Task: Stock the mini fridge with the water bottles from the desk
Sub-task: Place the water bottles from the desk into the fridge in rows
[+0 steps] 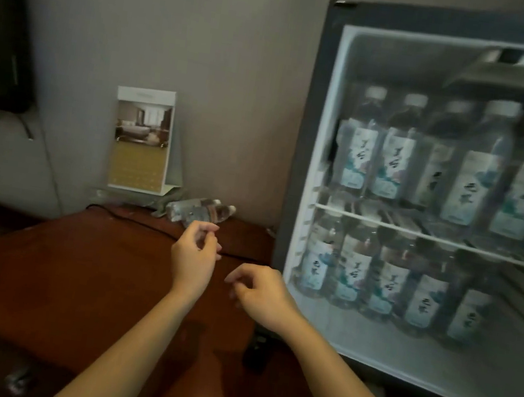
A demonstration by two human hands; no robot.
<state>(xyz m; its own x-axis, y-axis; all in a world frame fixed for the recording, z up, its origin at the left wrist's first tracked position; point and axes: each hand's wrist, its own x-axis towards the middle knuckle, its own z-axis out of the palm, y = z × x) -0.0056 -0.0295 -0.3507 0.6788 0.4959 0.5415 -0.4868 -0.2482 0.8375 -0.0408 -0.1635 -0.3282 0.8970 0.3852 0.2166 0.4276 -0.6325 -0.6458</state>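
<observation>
Two water bottles [200, 211] lay on their sides at the back of the counter [77, 256], caps toward three o'clock. They were just off the foot of a standing display card [140, 144], which rose at their eleven o'clock.

Both hands were bare and carried nothing. The left hand [193, 256] hovered just short of the bottles, which sat at its twelve o'clock. Its fingers [205, 234] were loosely curled, with thumb and forefinger drawn near each other but pinching nothing. The right hand [260, 294], at the left's four o'clock, hung over the counter beside the mini fridge [309, 137], fingers [238, 275] likewise slack and curled.

The fridge filled the three o'clock side of the view and looked close to full. Five labelled bottles [460, 165] stood in a row on the wire shelf [417, 235], and another row [387, 280] stood on the floor below it. Whether its glass door was open or shut could not be told through the haze.

By the look of it, most of the stocking was done. The pair on the counter appeared to be the last to go in, and neither had yet been picked up. A dark cable [136, 221] ran across the counter between the hands and the bottles.
</observation>
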